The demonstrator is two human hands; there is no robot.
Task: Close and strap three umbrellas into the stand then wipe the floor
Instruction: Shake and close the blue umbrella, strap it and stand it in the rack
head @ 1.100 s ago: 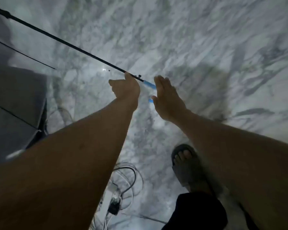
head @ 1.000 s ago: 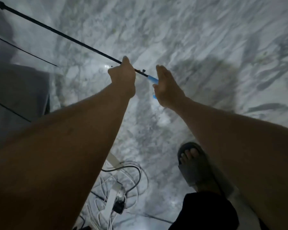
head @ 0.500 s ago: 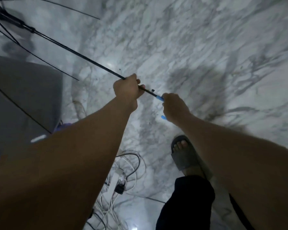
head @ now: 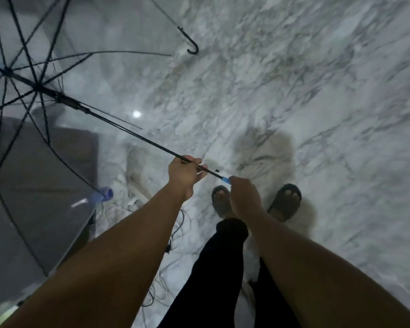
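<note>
Your open clear umbrella [head: 128, 131] is pointing its black shaft along a 10-to-4 o'clock line, with the hub toward 10 and the blue handle [head: 225, 180] toward 4. Your left hand [head: 184, 174] is wrapping its fingers round the shaft just above that handle. Your right hand [head: 244, 197] is curling round the handle itself (mostly hidden). Marble floor [head: 317, 114] is lying open from 12 to 4. A second umbrella [head: 196, 47] is resting at 12, while cables [head: 137, 209] and grey furniture [head: 33, 185] are crowding 7 to 9.
</note>
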